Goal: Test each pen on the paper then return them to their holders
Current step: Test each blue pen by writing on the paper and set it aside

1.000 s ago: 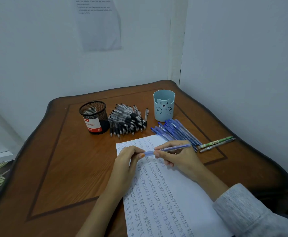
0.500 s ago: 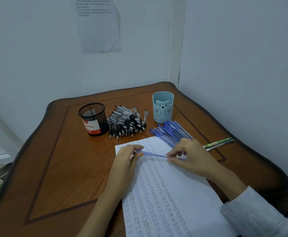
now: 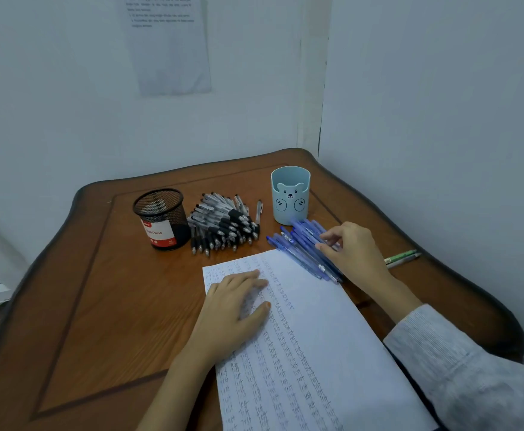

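Operator: Holders first, from the left of my feed. I see a black mesh holder (image 3: 158, 213) standing upright with no pens showing above its rim. Just right of it, the black pens (image 3: 223, 227) are heaped on the table (image 3: 77, 306), tips toward the wearer.

Colleague: Why heaped there?

Operator: Sorting, I'd guess: each heap lies beside the holder it belongs to. Next over, the left hand (image 3: 236, 303) lies flat on the paper (image 3: 332, 353), fingers straight and close together, holding nothing. I judge it is pinning the sheet so it won't slide under a pen. Rows of small test marks fill the sheet's left part.

Colleague: And the blue side?

Operator: A pale blue bear cup (image 3: 290, 194) stands upright at the back, also with nothing poking out. In front of it the blue pens (image 3: 298, 247) lie fanned, reaching the paper's top right corner. The right hand (image 3: 355, 253) is over that fan, fingers loosely curled and a little spread, fingertips on the barrels. Whether it pinches one pen I cannot tell from here.

Colleague: Anything further right?

Operator: Two loose pens (image 3: 402, 257), one of them green, lie side by side near the table edge, apart from both heaps. No pen shows in either holder, so I reckon the returning has not begun.
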